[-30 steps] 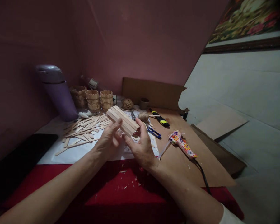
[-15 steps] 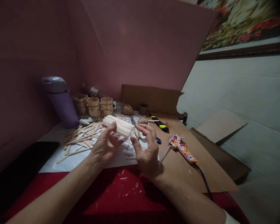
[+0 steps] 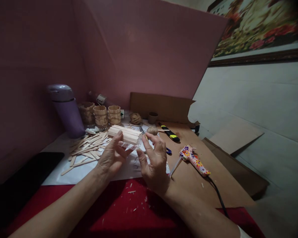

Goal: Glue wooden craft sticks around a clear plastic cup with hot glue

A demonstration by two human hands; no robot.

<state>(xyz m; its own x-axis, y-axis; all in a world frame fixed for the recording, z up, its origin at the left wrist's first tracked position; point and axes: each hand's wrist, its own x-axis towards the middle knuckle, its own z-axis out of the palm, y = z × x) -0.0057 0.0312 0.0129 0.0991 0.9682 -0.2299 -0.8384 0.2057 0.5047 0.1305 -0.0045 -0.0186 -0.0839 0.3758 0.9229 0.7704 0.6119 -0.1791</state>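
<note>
My left hand [image 3: 114, 153] is closed round a clear cup-like plastic piece covered with craft sticks [image 3: 125, 135]. The piece lies on its side in the air, its sticks running lengthwise, with clear plastic showing along the lower edge. At its right end is my right hand [image 3: 154, 157], thumb and fingers apart and curved; whether the fingertips touch the plastic I cannot tell. Loose craft sticks [image 3: 89, 147] lie in a heap on white paper [image 3: 57, 172] to the left. A glue gun with a flower pattern [image 3: 195, 160] rests on cardboard to the right.
Three stick-covered cups [image 3: 100, 115] stand at the back beside a purple flask [image 3: 67, 112]. Behind my hands are a twine ball [image 3: 135, 118], a small brown pot [image 3: 153, 117] and a black-and-yellow utility knife [image 3: 169, 132]. The glue gun's cord [image 3: 217, 190] crosses the cardboard sheet [image 3: 201, 193].
My right hand has moved slightly left, nearer to the stick-covered piece's end, and its fingers have curled in. My left hand keeps its hold. The whole view has shifted a little.
</note>
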